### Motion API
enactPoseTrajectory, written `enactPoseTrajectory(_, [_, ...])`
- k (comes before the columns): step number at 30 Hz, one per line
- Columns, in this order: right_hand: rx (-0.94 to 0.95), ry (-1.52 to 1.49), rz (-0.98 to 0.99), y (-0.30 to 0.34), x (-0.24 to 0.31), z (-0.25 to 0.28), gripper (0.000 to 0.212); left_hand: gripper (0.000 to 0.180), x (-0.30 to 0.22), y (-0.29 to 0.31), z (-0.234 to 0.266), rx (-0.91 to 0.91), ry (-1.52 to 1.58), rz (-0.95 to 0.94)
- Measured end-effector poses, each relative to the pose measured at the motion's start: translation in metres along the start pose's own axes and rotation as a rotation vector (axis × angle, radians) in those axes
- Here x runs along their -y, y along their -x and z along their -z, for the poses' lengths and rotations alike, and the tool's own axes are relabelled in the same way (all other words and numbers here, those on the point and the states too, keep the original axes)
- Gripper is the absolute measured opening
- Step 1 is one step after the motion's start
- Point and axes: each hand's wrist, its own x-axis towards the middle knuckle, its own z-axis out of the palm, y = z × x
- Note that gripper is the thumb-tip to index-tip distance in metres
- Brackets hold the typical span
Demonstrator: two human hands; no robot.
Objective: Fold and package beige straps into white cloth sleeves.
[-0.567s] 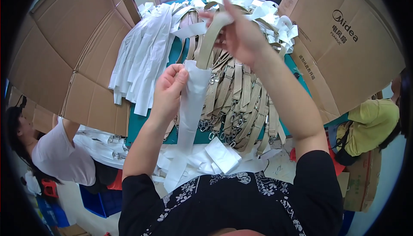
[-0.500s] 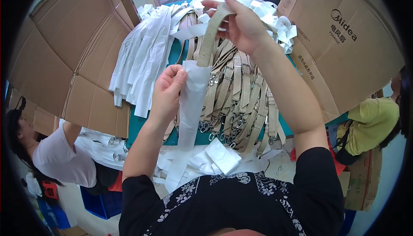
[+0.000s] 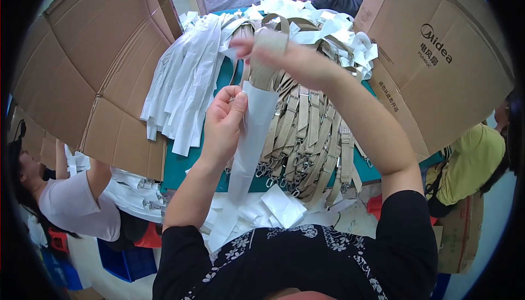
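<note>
My left hand (image 3: 224,122) pinches the open top of a long white paper sleeve (image 3: 249,141) that hangs down toward my lap. My right hand (image 3: 279,54), blurred with motion, grips a folded beige strap (image 3: 267,65) whose lower end sits inside the sleeve's mouth. Under both hands a pile of beige straps with metal clips (image 3: 306,141) lies on a green table (image 3: 183,163). A heap of empty white sleeves (image 3: 183,86) lies to the left of the straps.
Large cardboard sheets (image 3: 87,65) stand at the left and a cardboard box (image 3: 437,65) at the right. Loose white sleeves (image 3: 273,212) lie at the table's near edge. A person in a white shirt (image 3: 71,201) sits lower left, another in yellow (image 3: 470,163) at right.
My right hand has come down and toward the sleeve, pushing the beige strap further in. My left hand has kept its hold on the sleeve's mouth.
</note>
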Motion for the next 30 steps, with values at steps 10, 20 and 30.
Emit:
enactPoseTrajectory(10, [-0.078,0.021,0.066,-0.010,-0.003,-0.018,0.056,0.010,-0.007,0.003,-0.009,-0.086,0.007,-0.040])
enactPoseTrajectory(20, [-0.171,-0.576,-0.152,-0.043,0.067,-0.030,0.037,0.011,-0.056,-0.021,0.003,-0.181,-0.574,-0.546])
enactPoseTrajectory(30, [-0.128,-0.123,0.104,-0.059,0.093,-0.015,0.054,0.014,-0.120,-0.045,-0.005,0.028,-0.503,-0.530])
